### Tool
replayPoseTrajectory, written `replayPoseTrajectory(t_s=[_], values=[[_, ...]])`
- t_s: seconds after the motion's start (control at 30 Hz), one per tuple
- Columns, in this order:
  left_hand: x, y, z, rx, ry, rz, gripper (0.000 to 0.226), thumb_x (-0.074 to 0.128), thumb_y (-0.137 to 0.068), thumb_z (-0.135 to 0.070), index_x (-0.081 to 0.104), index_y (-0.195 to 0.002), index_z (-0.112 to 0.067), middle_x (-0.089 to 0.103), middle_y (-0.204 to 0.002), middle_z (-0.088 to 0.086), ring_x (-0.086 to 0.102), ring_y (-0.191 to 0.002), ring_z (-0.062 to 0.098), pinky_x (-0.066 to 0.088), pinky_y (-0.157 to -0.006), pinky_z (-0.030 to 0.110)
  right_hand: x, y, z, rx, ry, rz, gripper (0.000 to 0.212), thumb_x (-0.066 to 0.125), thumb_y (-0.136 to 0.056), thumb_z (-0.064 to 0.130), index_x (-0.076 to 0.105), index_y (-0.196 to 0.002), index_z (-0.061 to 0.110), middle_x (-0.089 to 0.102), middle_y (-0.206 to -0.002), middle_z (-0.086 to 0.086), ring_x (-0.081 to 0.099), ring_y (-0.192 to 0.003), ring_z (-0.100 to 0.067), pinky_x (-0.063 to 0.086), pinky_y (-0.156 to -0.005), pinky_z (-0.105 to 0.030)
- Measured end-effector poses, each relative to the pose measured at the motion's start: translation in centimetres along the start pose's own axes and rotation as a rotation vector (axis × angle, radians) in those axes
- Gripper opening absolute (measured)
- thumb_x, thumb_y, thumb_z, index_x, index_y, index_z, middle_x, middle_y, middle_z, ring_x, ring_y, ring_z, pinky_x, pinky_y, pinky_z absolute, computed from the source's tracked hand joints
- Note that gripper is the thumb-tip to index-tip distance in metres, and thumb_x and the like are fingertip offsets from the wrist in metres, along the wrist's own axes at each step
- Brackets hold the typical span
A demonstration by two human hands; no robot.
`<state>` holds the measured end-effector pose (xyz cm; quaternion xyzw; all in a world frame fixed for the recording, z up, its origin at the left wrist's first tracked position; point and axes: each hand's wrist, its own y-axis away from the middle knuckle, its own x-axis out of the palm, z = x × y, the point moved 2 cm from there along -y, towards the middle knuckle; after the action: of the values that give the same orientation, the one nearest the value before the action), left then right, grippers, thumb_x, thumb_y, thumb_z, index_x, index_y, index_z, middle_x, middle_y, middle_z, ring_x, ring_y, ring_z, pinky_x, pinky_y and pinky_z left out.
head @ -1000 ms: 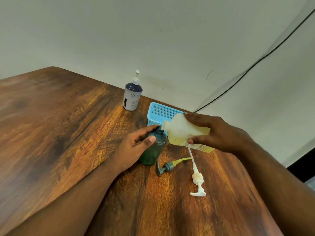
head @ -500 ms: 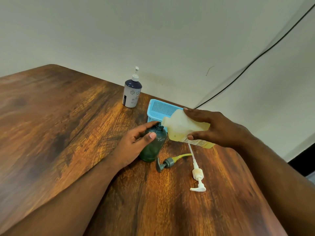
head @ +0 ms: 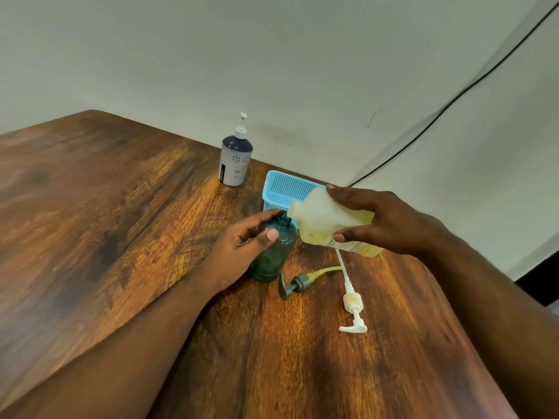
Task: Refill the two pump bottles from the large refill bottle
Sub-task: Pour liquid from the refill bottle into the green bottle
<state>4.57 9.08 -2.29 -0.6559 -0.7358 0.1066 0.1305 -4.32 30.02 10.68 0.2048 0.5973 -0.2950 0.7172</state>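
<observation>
My right hand (head: 390,220) grips the large translucent refill bottle (head: 320,220), tipped on its side with yellow liquid low inside and its mouth right at the open neck of the dark green bottle (head: 276,252). My left hand (head: 239,252) is wrapped around that green bottle, which stands on the wooden table (head: 121,237). Its grey pump head (head: 295,285) lies just in front of it, and a white pump head (head: 352,306) with a long tube lies to the right. A navy-and-grey pump bottle (head: 236,158), pump fitted, stands at the back near the wall.
A light blue perforated basket (head: 287,187) sits behind the green bottle, partly hidden by the refill bottle. A black cable (head: 453,101) runs across the wall on the right. The table's right edge is near my right forearm.
The view has drifted slightly. Both hands keep their hold, and the refill bottle stays tipped at the green bottle's neck.
</observation>
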Motion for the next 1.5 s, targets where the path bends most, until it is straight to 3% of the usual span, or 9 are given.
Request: replayPoseTrajectory(t_s=[0.83, 1.03, 1.23, 1.5], values=[[0.0, 0.0, 0.1, 0.008, -0.011, -0.003, 0.041, 0.059, -0.087, -0.03, 0.054, -0.128, -0.035, 0.056, -0.127, -0.016, 0.058, -0.112, -0.008, 0.053, -0.084, 0.016, -0.2, 0.0, 0.4, -0.014, 0.008, 0.007, 0.084, 0.06, -0.074, 0.06, 0.03, -0.146, 0.03, 0.036, -0.151, 0.006, 0.041, -0.133, -0.018, 0.042, -0.102, -0.033], [-0.1, -0.1, 0.1, 0.012, -0.01, -0.007, 0.038, 0.058, -0.09, -0.026, 0.053, -0.127, -0.035, 0.056, -0.126, -0.018, 0.057, -0.11, -0.012, 0.052, -0.083, 0.013, -0.2, 0.0, 0.4, -0.013, 0.018, 0.001, 0.084, 0.059, -0.072, 0.057, 0.03, -0.146, 0.03, 0.036, -0.15, 0.007, 0.04, -0.133, -0.015, 0.034, -0.095, -0.018], [-0.1, -0.1, 0.1, 0.005, -0.015, -0.007, 0.04, 0.058, -0.091, -0.023, 0.053, -0.13, -0.031, 0.057, -0.128, -0.014, 0.057, -0.112, -0.01, 0.052, -0.083, 0.013, -0.5, 0.1, 0.8, 0.003, 0.015, 0.004, 0.083, 0.058, -0.071, 0.057, 0.03, -0.145, 0.031, 0.036, -0.151, 0.006, 0.041, -0.133, -0.019, 0.042, -0.101, -0.031], [0.0, 0.1, -0.3, 0.004, -0.018, -0.009, 0.038, 0.057, -0.094, -0.017, 0.051, -0.13, -0.03, 0.056, -0.122, -0.021, 0.058, -0.106, -0.015, 0.051, -0.081, 0.011, -0.4, 0.2, 1.1, 0.002, 0.018, -0.006, 0.082, 0.059, -0.073, 0.055, 0.03, -0.145, 0.03, 0.036, -0.15, 0.007, 0.042, -0.132, -0.017, 0.043, -0.099, -0.03]])
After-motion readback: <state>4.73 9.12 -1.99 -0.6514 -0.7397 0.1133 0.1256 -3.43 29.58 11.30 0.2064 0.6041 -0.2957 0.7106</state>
